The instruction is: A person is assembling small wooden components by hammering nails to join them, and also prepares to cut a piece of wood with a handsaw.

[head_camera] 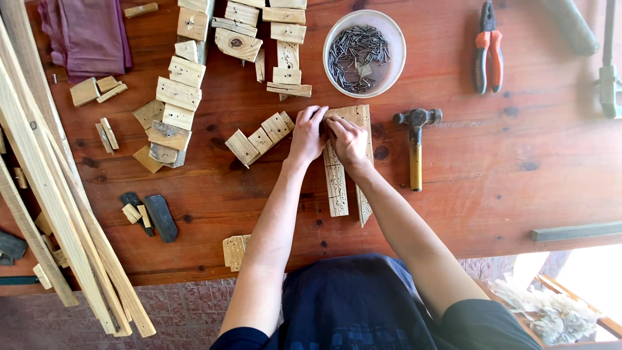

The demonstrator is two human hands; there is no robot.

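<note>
Both forearms reach forward, left hand [307,135] and right hand [348,140] touching, fingers curled downward.

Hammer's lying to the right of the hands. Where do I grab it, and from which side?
Take the hammer by its yellowish handle, near the lower end. It lies flat, with the dark metal head pointing toward the bowl of nails and the handle toward the person. The right hand is nearest, so come from above on that side. The table around the handle is bare.

Hammer [416,146], pliers [488,55], nail bowl [396,34]
</note>
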